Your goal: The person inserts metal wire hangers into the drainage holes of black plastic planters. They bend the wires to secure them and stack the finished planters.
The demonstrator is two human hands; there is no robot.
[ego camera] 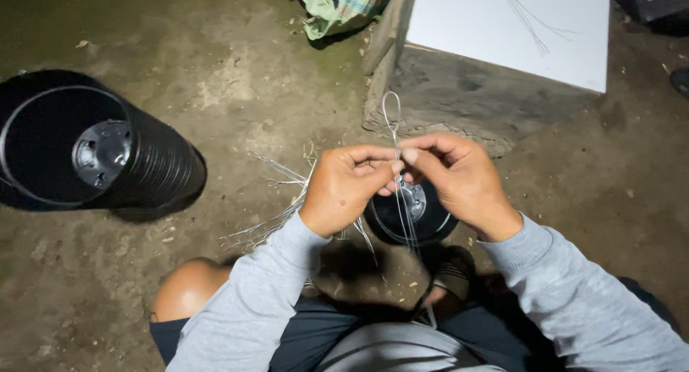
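Observation:
My left hand (pixel 346 187) and my right hand (pixel 457 179) meet in front of me, both pinching thin metal wires (pixel 392 121). The wires end above my fingers in a small loop and run down between my hands. Right under them stands a small black plastic pot (pixel 438 225), mostly hidden by my hands. A bundle of loose wires (pixel 276 200) lies on the ground to the left of my left hand. Grey sleeves cover both forearms.
A stack of black plastic pots (pixel 108 153) lies on its side at the left. A white board (pixel 517 24) with a few wires on it rests on a concrete block at the top right. A green woven sack (pixel 337 6) lies at the top. The floor is bare dirt.

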